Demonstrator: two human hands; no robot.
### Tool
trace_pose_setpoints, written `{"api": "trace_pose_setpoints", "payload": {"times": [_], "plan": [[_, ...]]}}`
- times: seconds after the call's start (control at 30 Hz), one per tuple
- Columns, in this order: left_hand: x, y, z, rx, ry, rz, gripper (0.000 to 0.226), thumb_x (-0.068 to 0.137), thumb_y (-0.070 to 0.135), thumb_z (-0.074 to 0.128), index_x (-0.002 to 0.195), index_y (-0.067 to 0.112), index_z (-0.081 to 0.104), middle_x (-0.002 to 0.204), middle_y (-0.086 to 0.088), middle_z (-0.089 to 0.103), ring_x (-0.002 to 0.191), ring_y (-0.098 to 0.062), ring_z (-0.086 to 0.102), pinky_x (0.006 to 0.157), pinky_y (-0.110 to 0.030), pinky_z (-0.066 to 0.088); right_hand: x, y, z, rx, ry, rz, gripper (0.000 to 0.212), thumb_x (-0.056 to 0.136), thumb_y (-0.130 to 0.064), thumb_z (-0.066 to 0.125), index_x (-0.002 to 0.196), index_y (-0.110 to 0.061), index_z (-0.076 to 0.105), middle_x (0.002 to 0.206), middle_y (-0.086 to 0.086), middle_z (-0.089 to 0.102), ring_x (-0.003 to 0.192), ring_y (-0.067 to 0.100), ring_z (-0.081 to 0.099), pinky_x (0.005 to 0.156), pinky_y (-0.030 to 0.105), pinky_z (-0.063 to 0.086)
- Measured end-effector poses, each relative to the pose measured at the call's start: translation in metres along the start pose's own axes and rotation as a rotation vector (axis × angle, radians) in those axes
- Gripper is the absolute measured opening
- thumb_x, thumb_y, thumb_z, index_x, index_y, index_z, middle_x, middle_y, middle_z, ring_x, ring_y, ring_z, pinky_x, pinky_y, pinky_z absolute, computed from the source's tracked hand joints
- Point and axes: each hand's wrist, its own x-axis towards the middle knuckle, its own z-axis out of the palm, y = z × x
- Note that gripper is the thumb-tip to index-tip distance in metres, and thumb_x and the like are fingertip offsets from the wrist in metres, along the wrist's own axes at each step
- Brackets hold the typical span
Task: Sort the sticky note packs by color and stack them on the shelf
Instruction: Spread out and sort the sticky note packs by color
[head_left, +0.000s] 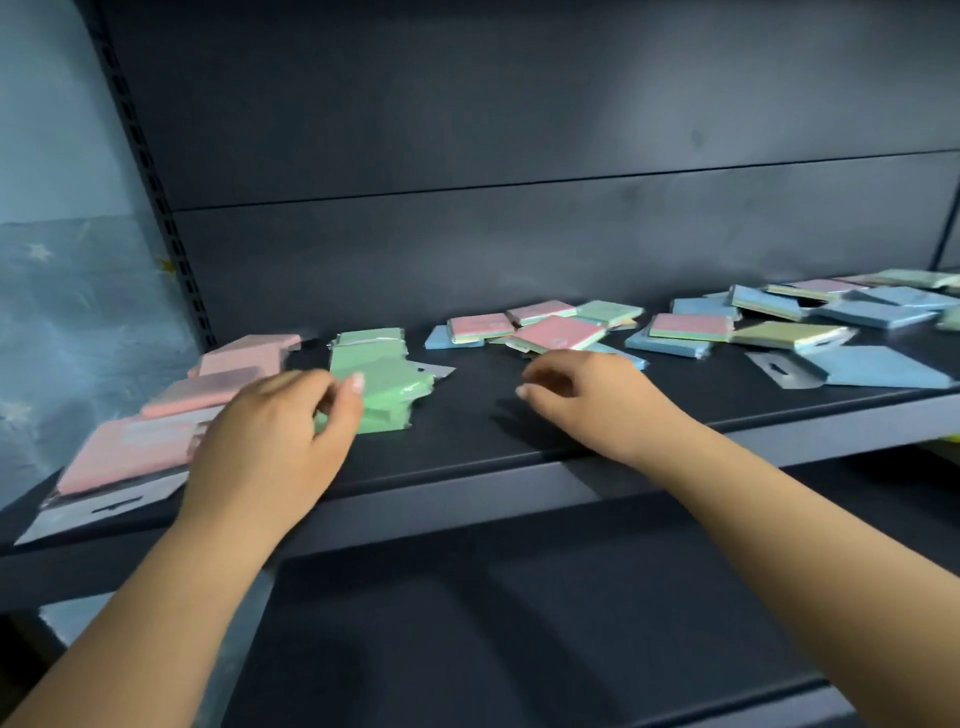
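Note:
Sticky note packs lie on a dark shelf (467, 436). A row of pink packs (130, 452) runs along the left end. Beside it sits an untidy stack of green packs (384, 384). My left hand (275, 436) is at that stack's left edge, thumb on the green and fingers curled beside it. Blur hides whether it grips a pack. My right hand (587, 400) hovers over the bare shelf, fingers loosely curled and holding nothing, just in front of a mixed pile of pink, blue and green packs (550, 327).
More unsorted packs, mostly blue (878, 364) with some yellow-green (784, 332) and pink, spread along the shelf's right half. The dark back panel (519, 156) rises behind. A slotted upright (156, 197) stands at the left. A lower shelf (519, 623) is below.

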Motion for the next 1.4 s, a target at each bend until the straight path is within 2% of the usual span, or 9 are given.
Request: {"api": "trace_pose_setpoints", "payload": {"times": [0.17, 0.4, 0.53, 0.6, 0.73, 0.97, 1.1, 1.23, 1.4], "plan": [[0.004, 0.077, 0.024, 0.002, -0.040, 0.120, 0.046, 0.084, 0.040, 0.035, 0.061, 0.009, 0.059, 0.060, -0.004, 0.061, 0.061, -0.028, 0.057, 0.057, -0.026, 0.037, -0.022, 0.046, -0.040, -0.268, 0.073, -0.032, 0.022, 0.092, -0.034, 0.049, 0.097, -0.019, 0.064, 0.100, 0.001, 0.068, 0.095, 0.022, 0.060, 0.076, 0.030, 0.045], [0.005, 0.189, 0.066, 0.042, -0.090, 0.194, 0.044, 0.081, 0.040, 0.035, 0.056, 0.013, 0.059, 0.053, 0.003, 0.059, 0.056, -0.025, 0.057, 0.051, -0.027, 0.042, -0.059, 0.141, -0.113, -0.355, 0.152, -0.032, 0.024, 0.092, -0.037, 0.048, 0.094, -0.021, 0.065, 0.097, 0.000, 0.069, 0.095, 0.022, 0.060, 0.076, 0.032, 0.049], [0.011, 0.266, 0.097, -0.074, -0.126, 0.179, 0.046, 0.084, 0.047, 0.033, 0.070, 0.015, 0.063, 0.069, 0.005, 0.064, 0.074, -0.020, 0.058, 0.062, -0.028, 0.041, -0.079, 0.199, -0.147, -0.350, 0.178, -0.019, 0.027, 0.093, -0.040, 0.045, 0.099, -0.021, 0.064, 0.101, -0.003, 0.068, 0.097, 0.019, 0.058, 0.075, 0.028, 0.045], [0.016, 0.295, 0.113, -0.151, -0.139, 0.123, 0.038, 0.092, 0.043, 0.039, 0.083, 0.015, 0.064, 0.083, 0.005, 0.065, 0.087, -0.017, 0.055, 0.071, -0.029, 0.040, -0.088, 0.223, -0.161, -0.348, 0.175, -0.039, 0.029, 0.094, -0.040, 0.044, 0.102, -0.020, 0.064, 0.103, -0.003, 0.066, 0.101, 0.017, 0.057, 0.076, 0.027, 0.043], [0.018, 0.346, 0.141, -0.205, -0.177, 0.084, 0.029, 0.093, 0.035, 0.044, 0.092, 0.016, 0.065, 0.093, 0.006, 0.065, 0.094, -0.016, 0.054, 0.075, -0.028, 0.038, -0.100, 0.262, -0.182, -0.326, 0.123, -0.028, 0.033, 0.094, -0.043, 0.042, 0.102, -0.020, 0.064, 0.102, -0.001, 0.065, 0.102, 0.018, 0.054, 0.079, 0.029, 0.045], [0.034, 0.395, 0.176, -0.222, -0.201, 0.045, 0.029, 0.092, 0.034, 0.045, 0.089, 0.014, 0.065, 0.091, 0.004, 0.064, 0.088, -0.020, 0.056, 0.073, -0.030, 0.042, -0.112, 0.327, -0.207, -0.311, 0.201, -0.005, 0.033, 0.095, -0.040, 0.044, 0.107, -0.017, 0.064, 0.109, -0.003, 0.065, 0.108, 0.018, 0.051, 0.085, 0.025, 0.038], [0.049, 0.426, 0.187, -0.250, -0.174, 0.037, 0.027, 0.093, 0.033, 0.044, 0.096, 0.016, 0.065, 0.099, 0.005, 0.064, 0.088, -0.019, 0.053, 0.071, -0.029, 0.039, -0.113, 0.355, -0.222, -0.320, 0.210, 0.012, 0.031, 0.095, -0.037, 0.045, 0.105, -0.015, 0.066, 0.107, -0.002, 0.065, 0.106, 0.019, 0.051, 0.087, 0.025, 0.037], [0.072, 0.466, 0.200, -0.294, -0.213, 0.159, 0.026, 0.092, 0.035, 0.046, 0.093, 0.018, 0.065, 0.097, 0.008, 0.065, 0.095, -0.015, 0.053, 0.076, -0.028, 0.038, -0.098, 0.384, -0.248, -0.340, 0.216, 0.070, 0.031, 0.094, -0.038, 0.046, 0.100, -0.015, 0.065, 0.099, 0.001, 0.066, 0.100, 0.020, 0.054, 0.079, 0.029, 0.041], [0.123, 0.482, 0.219, -0.092, -0.320, 0.327, 0.029, 0.092, 0.040, 0.039, 0.098, 0.024, 0.063, 0.090, 0.012, 0.057, 0.088, -0.012, 0.047, 0.077, -0.027, 0.039, -0.061, 0.432, -0.284, -0.310, 0.272, 0.156, 0.022, 0.092, -0.032, 0.049, 0.096, -0.020, 0.067, 0.097, -0.007, 0.065, 0.091, 0.018, 0.060, 0.074, 0.027, 0.043]]}}
